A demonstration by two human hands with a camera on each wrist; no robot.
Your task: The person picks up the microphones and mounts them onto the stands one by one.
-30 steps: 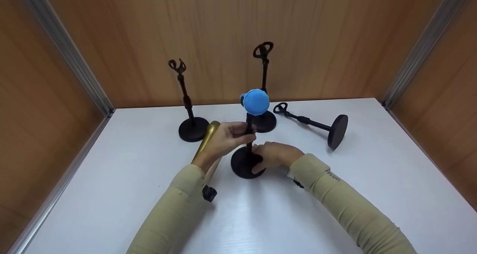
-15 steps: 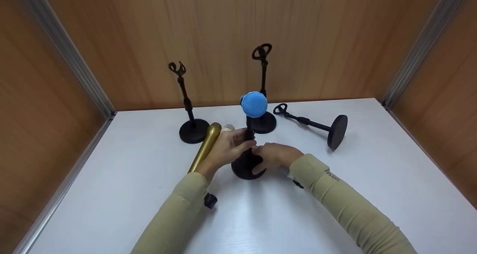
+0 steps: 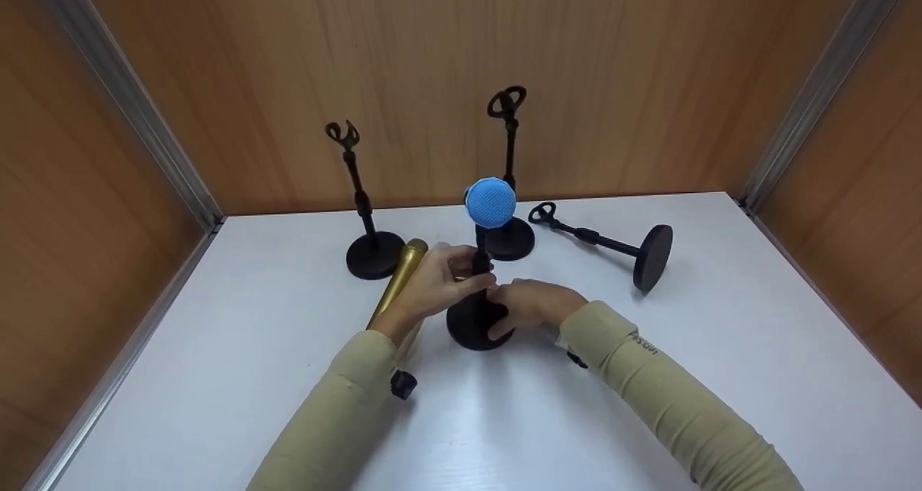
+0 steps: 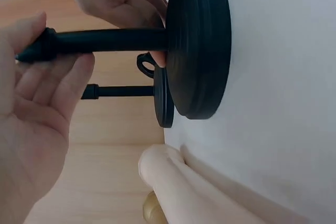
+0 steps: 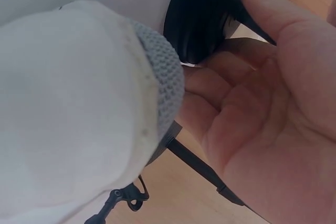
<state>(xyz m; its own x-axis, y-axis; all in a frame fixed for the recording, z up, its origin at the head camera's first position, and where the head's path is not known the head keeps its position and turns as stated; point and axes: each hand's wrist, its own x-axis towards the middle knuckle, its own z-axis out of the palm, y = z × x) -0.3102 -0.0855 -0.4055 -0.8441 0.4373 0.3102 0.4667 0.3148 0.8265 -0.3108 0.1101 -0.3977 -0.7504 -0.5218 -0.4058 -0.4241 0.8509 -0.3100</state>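
Observation:
A black desk microphone stand (image 3: 472,322) stands upright mid-table, with a blue-headed microphone (image 3: 490,203) at its top. My left hand (image 3: 439,281) holds its pole between thumb and fingers; the left wrist view shows the curled fingers (image 4: 58,85) beside the pole. Down at the round base, my right hand (image 3: 533,302) grips it, thumb over the top and other fingers behind. The clip under the blue head is mostly hidden. A gold microphone (image 3: 400,278) and a pale microphone (image 4: 178,187) lie beside and partly under my left forearm.
Two more stands, one at the left (image 3: 374,255) and one behind (image 3: 513,239), stand upright. Another stand (image 3: 609,242) lies on its side at the right. Wooden panels (image 3: 403,59) enclose the white table. A white shape with grey mesh (image 5: 79,114) fills much of the right wrist view.
The head view has tilted a little. The blue microphone head sits slightly further left, and my left hand slightly lower on the pole. Both hands keep hold of the stand.

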